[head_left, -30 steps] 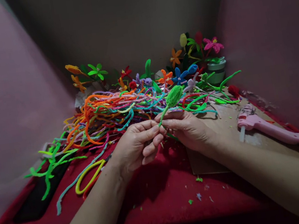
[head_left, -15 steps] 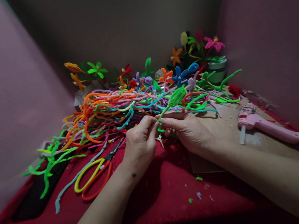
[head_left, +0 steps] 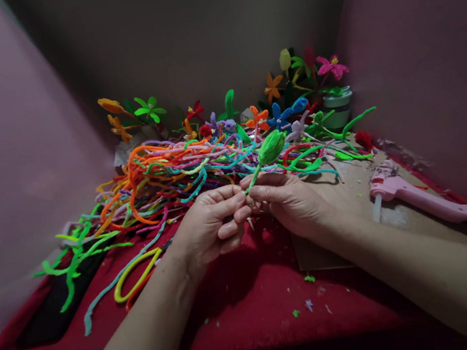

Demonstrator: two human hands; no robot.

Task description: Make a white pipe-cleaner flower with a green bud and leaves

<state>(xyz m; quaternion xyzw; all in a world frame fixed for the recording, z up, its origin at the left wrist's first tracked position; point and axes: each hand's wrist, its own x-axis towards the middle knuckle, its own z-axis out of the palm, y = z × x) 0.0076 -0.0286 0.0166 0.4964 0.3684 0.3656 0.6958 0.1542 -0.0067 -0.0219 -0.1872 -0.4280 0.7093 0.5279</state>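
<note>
Over the tabletop's middle (head_left: 256, 319), a stem (head_left: 254, 179) is gripped at its lower end by the left hand (head_left: 215, 224); just beside, it is pinched by the right hand (head_left: 295, 203), its green pipe-cleaner bud (head_left: 271, 146) tilted toward the far right corner. Stem-twisting seems in hand; a steady right-hand grip is called for.

Your left hand (head_left: 216, 219) and right hand (head_left: 289, 198) meet mid-frame, fingertips of both pinching the low end of the stem (head_left: 255, 178) of a fuzzy green bud (head_left: 271, 147), bud tilted up to the right. Behind: heap of multicoloured fuzzy strands (head_left: 188, 167), fuzzy flowers (head_left: 256, 118) along the back, pale green pot (head_left: 338, 114) at back right. Beside your left forearm: yellow-handled scissors (head_left: 133, 264), partly hidden; further left, black flat item (head_left: 46, 320) under green strands (head_left: 76, 260). Right: pink glue gun (head_left: 426, 199) on brown board (head_left: 327, 250). Small scraps (head_left: 296, 313) on red cloth (head_left: 240, 330), near you.
</note>
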